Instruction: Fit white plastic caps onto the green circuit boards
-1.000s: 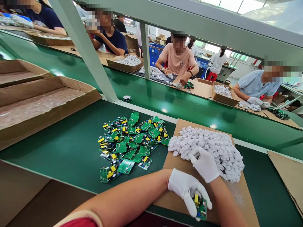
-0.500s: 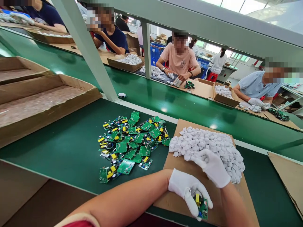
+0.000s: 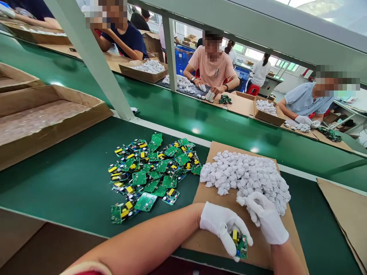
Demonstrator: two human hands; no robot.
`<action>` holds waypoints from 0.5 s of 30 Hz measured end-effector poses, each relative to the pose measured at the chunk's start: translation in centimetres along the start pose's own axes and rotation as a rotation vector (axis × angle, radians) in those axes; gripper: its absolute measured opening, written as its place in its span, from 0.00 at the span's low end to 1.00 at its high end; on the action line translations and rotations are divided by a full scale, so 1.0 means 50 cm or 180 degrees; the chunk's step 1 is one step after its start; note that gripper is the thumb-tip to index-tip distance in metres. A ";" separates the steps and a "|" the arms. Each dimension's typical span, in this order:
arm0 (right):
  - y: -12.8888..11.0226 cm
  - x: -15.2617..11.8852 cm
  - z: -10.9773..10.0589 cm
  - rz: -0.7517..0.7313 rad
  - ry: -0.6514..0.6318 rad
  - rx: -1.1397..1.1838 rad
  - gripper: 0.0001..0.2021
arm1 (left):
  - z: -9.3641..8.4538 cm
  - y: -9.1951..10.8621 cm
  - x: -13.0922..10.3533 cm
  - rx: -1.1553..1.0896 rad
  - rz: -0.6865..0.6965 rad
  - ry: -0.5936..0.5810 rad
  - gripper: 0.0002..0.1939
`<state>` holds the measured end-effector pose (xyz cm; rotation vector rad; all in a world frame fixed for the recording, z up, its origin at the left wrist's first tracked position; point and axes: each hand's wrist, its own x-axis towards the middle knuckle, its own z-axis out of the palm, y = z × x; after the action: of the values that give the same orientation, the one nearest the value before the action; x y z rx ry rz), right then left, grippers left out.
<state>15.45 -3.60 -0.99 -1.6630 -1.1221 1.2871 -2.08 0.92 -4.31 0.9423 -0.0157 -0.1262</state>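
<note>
My left hand [image 3: 225,227], in a white glove, grips a circuit board [image 3: 243,246] with a yellow block and dark parts on its green face. The board hangs over the cardboard sheet [image 3: 197,235], tilted. My right hand [image 3: 265,215], gloved as well, is at the near edge of a heap of small white wrapped-looking pieces [image 3: 246,172]. Its fingers are curled together; whether a piece is between them is hidden. Left of the sheet lies a loose pile of green circuit boards [image 3: 151,172], some with yellow and black components showing.
Open cardboard trays [image 3: 54,126] stand at the left on the dark green worktop [image 3: 71,172]. Another cardboard sheet [image 3: 344,214] lies at the right. A slanted metal post [image 3: 94,57] rises beyond the boards. Across the green belt [image 3: 183,110], several people sit with similar white pieces.
My right hand has drawn back from the heap's front-left part towards me and slightly right, fingers more curled. My left hand still grips the board. The whole view has shifted a little.
</note>
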 end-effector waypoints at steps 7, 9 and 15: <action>-0.001 -0.023 -0.019 -0.0466 0.0138 0.0415 0.14 | -0.004 0.011 -0.005 -0.0908 0.0198 0.0570 0.27; -0.002 -0.033 -0.017 -0.0581 0.0094 0.0517 0.13 | -0.002 0.016 -0.003 -0.1122 0.0303 0.0903 0.25; 0.029 -0.047 0.012 -0.0990 0.0131 0.0948 0.11 | 0.020 0.022 0.018 -0.0640 0.0457 0.2005 0.18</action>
<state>14.89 -6.27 -1.67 -1.2370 -1.0574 1.1496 -1.13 0.65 -2.90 0.7445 0.5017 0.3004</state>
